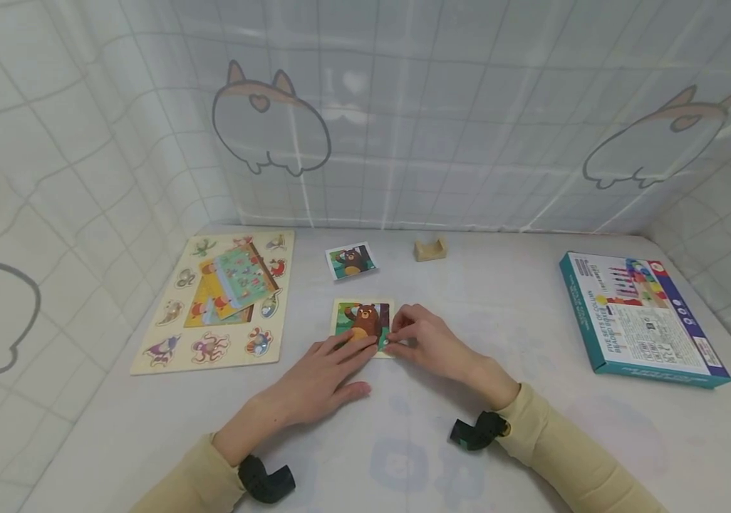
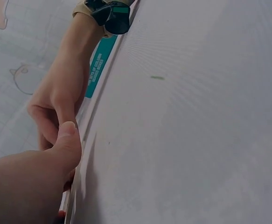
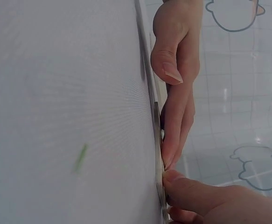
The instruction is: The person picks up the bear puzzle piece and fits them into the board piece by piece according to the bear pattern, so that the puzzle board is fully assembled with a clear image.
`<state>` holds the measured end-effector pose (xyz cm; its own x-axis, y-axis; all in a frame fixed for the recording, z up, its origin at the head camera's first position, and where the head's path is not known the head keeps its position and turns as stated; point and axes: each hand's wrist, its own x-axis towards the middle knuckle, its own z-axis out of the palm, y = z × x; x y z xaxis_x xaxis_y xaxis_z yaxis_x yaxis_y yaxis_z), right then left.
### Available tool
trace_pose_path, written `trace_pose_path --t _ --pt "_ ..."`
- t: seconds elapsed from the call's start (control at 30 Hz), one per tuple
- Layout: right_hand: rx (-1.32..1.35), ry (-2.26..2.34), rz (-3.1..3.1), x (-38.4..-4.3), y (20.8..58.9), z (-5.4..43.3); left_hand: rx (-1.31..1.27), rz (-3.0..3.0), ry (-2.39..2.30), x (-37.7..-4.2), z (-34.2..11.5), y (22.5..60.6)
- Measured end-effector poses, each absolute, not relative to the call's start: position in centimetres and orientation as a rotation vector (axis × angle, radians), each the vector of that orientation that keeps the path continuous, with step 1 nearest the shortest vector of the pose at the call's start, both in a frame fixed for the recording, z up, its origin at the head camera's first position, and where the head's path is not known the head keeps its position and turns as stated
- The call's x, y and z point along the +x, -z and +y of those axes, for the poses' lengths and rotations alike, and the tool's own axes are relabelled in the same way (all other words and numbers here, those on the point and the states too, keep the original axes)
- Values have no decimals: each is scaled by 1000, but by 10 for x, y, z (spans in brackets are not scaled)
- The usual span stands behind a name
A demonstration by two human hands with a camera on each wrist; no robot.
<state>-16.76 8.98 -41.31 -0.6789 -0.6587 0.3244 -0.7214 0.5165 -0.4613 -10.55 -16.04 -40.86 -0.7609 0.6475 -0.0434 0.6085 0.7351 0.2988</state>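
A small square bear puzzle (image 1: 365, 317) in a pale wooden frame lies mid-table. Over its lower edge my left hand (image 1: 329, 376) rests with fingers fairly straight and the fingertips on the picture. My right hand (image 1: 428, 343), fingers bent, pinches a small green puzzle piece (image 1: 383, 342) between thumb and forefinger at the puzzle's lower right corner. In the right wrist view the thumb (image 3: 187, 186) is low against the thin board edge (image 3: 158, 154), close to the left fingertips. The left wrist view shows the left thumb (image 2: 66, 144); most of the puzzle is hidden there.
Behind the puzzle lie a bear picture card (image 1: 351, 261) and a small wooden holder (image 1: 430, 250). At left, a sea-animal board (image 1: 167, 335) carries several picture puzzles (image 1: 237, 281). A teal-edged box (image 1: 647, 320) lies at right. A fabric wall (image 1: 417, 157) rises behind.
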Motion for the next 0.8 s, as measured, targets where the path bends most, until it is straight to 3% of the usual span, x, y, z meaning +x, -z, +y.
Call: trace_pose_path --t 0.8 --pt "1150 -994 -2585 -163 417 90 986 2775 -518 -103 -160 406"
